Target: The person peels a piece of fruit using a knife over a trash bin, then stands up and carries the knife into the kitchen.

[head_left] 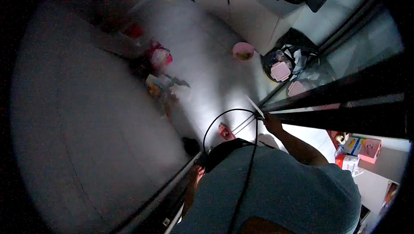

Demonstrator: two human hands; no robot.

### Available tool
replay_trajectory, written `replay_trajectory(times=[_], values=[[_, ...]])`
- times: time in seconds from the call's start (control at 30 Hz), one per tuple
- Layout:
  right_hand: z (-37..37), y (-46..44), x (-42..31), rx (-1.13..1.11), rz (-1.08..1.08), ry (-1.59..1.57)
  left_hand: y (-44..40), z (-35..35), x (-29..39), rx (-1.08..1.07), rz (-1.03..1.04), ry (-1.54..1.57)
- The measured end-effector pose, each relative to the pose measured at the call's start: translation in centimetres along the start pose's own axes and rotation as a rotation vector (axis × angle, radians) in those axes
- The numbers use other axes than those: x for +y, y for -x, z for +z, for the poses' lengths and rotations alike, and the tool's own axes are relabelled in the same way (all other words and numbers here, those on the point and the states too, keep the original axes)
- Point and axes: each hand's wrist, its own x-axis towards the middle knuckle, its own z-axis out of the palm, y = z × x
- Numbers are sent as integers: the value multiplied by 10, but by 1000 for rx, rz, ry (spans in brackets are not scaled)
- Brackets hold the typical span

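Note:
My right hand is closed on one end of a thin white object, beside the dark door frame. What that object is cannot be made out. Low on the left, my left hand hangs close to my waist, next to a dark rail; its fingers are dim and partly hidden. A black cable loops in front of my body. One foot in a red sandal stands on the pale floor.
A pink bowl and a black bin bag with a pink container stand by the counter. Bags lie along the left wall. At the right, a pink box sits on a cabinet.

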Motion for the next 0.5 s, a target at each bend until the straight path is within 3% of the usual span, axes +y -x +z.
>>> replay_trajectory(times=[0.03, 0.07, 0.1, 0.13, 0.17, 0.3, 0.33, 0.37, 0.4, 0.47, 0.5], values=[[-14, -14, -20, -71, 211, -85, -14, -18, 15, -12, -5, 13], [-7, -26, -23, 36, 195, -142, -31, -36, 32, -13, -20, 37], [-11, -47, -30, -23, 208, -51, -46, -53, 47, -21, -44, 55], [-3, -53, -30, 44, 203, -115, -20, -43, 90, 145, -54, 144], [8, -64, -25, 115, 198, -178, -24, -52, 116, 133, -45, 122], [18, -114, -27, 340, 222, -194, -92, -106, 177, -302, 19, -170], [13, -128, -32, 309, 342, -513, -60, -76, 205, -30, 165, 40], [7, -145, -37, 276, 452, -836, -68, -75, 229, -63, 198, -143], [-1, -155, -44, 399, 443, -970, -82, -78, 244, -90, 239, -324], [-15, -187, -40, 434, 552, -1088, -96, -66, 276, 27, 52, -102], [-23, -205, -38, 442, 649, -1199, -109, -69, 291, -76, 2, -68]])
